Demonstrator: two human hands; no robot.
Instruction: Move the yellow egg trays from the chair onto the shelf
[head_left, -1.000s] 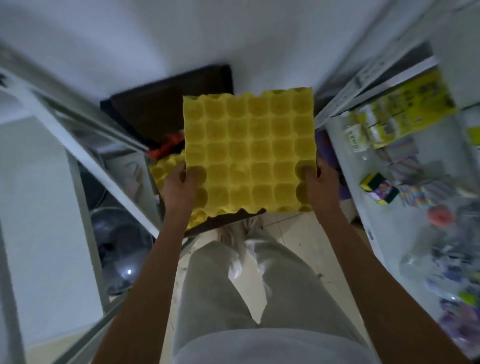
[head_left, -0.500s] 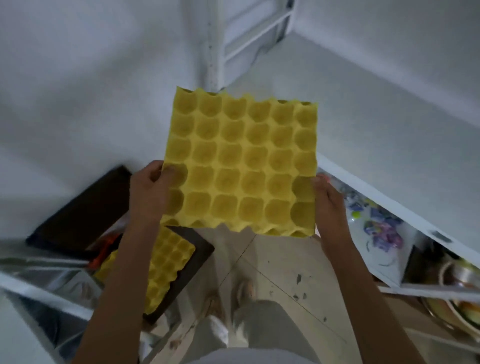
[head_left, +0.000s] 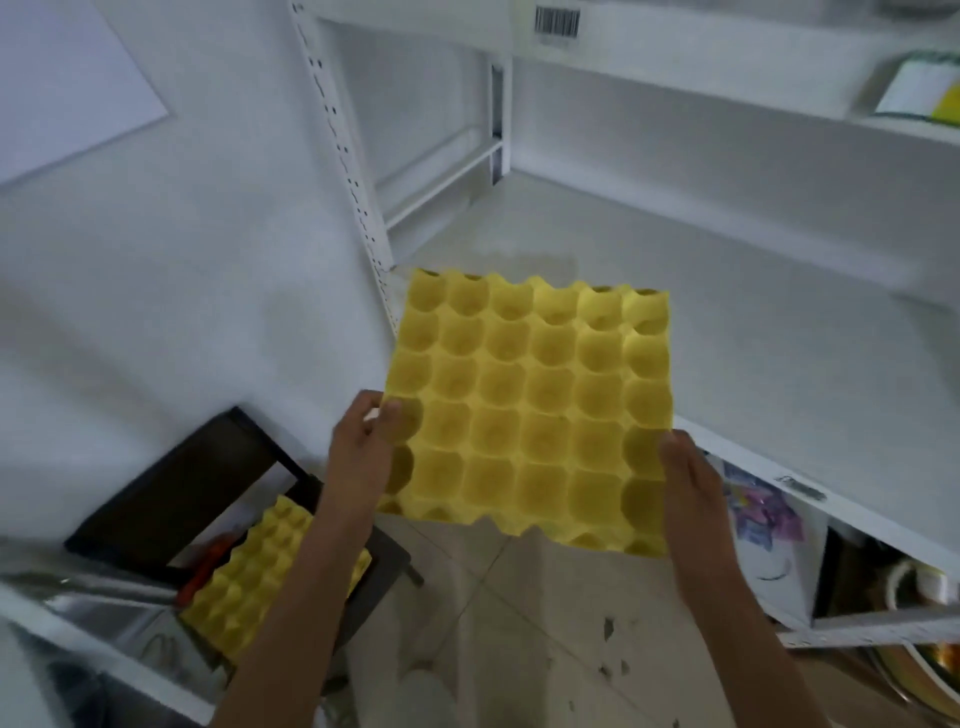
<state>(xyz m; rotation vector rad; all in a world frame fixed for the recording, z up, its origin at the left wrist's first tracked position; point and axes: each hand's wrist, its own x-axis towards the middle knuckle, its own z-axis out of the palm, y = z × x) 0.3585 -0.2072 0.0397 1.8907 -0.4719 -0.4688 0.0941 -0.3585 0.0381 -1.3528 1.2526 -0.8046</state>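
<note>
Holding one yellow egg tray by its side edges, left hand and right hand both gripping, partly over the bare shelf. More trays waiting on the chair.

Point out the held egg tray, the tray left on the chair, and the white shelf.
held egg tray (head_left: 530, 410), head view, centre cups.
tray on the chair (head_left: 254, 577), head view, its middle.
white shelf (head_left: 727, 322), head view, bare top surface.

A yellow egg tray, cups facing up, hangs flat, its far edge over the white shelf; left of the shelf, more yellow trays sit on the dark chair.
</note>
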